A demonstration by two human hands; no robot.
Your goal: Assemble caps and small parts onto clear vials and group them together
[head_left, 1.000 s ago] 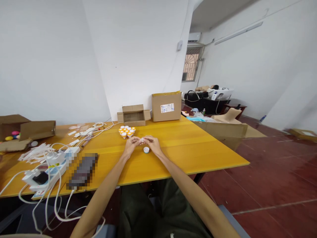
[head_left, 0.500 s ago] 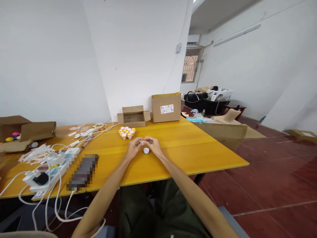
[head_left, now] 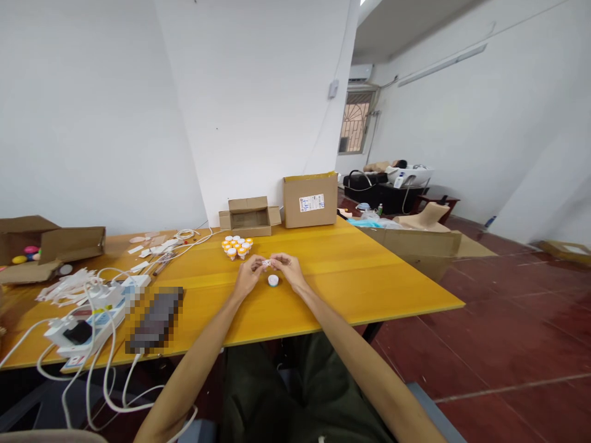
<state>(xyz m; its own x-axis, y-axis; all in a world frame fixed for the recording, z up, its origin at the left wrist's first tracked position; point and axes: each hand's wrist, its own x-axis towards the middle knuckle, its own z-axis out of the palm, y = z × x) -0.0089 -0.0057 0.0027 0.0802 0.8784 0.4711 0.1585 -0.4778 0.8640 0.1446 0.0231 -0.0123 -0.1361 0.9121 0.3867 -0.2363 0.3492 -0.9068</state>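
Note:
Between the fingertips of both hands, just above the table, is a small white piece with dark speckled marks [head_left: 266, 263]; it is too small to name. My left hand [head_left: 249, 275] pinches its left end, and my right hand [head_left: 288, 271] pinches the right end. Right below them on the table sits a small round white-topped piece with a teal lower edge [head_left: 273, 280], touched by neither hand. Beyond my left hand stands a tight cluster of several small orange-and-white pieces with round white tops [head_left: 237, 247].
An open small cardboard box [head_left: 250, 232] and a taped larger carton [head_left: 310, 202] stand at the back of the wooden table [head_left: 369, 277]. To the left lie a dark phone-like object [head_left: 156, 320], a power strip [head_left: 113, 314] with cables, and an open box [head_left: 74, 243] with coloured balls.
The speckled white piece shows slightly more between my fingertips, and my hands have shifted very little. The things on the table stay where they were.

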